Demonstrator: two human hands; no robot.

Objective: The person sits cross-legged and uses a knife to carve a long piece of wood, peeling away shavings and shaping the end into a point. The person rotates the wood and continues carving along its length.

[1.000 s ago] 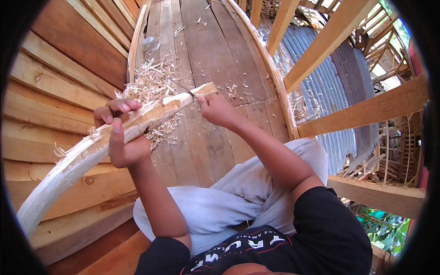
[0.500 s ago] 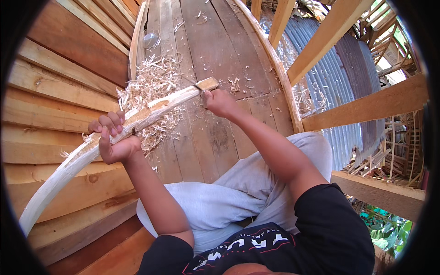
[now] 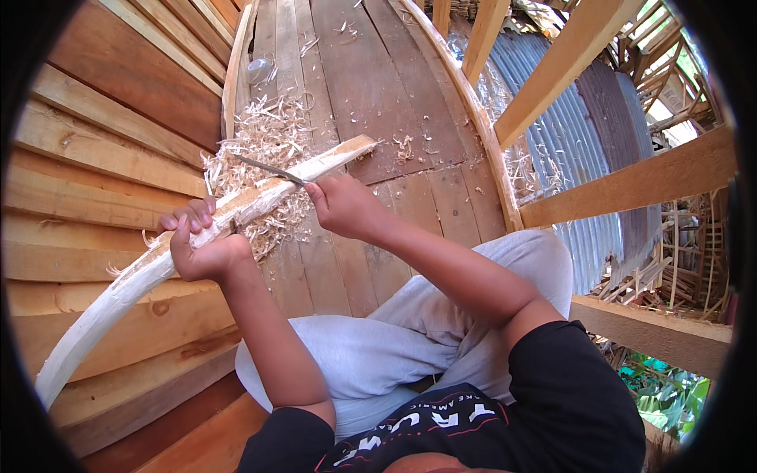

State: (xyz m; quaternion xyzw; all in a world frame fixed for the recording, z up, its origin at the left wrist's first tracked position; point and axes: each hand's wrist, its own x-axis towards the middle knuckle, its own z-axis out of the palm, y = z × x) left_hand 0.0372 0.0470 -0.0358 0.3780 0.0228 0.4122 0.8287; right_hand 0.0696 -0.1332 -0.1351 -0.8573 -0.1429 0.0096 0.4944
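A long pale piece of wood (image 3: pixel 118 291), stripped of bark and bending down at its left end, slants across in front of me. My left hand (image 3: pixel 203 243) is wrapped round its middle, fingers over the far side and thumb upright. In my right hand (image 3: pixel 341 206) is a knife (image 3: pixel 269 168), its handle hidden by the closed fingers. The thin blade lies across the wood's upper surface, pointing to the far left. Curled wood shavings (image 3: pixel 264 134) are heaped on the floor beyond and beneath the wood.
Wooden floorboards (image 3: pixel 378 71) stretch ahead, with scattered shavings. A small clear container (image 3: pixel 259 71) stands by the left-hand plank wall (image 3: pixel 118 197). To the right are a railing beam (image 3: pixel 631 181) and corrugated metal sheets (image 3: pixel 544 102). My crossed legs (image 3: pixel 410 339) are close below.
My right hand and the knife have moved left and toward me along the wood, from near its far end to closer to my left hand. The left hand keeps its hold.
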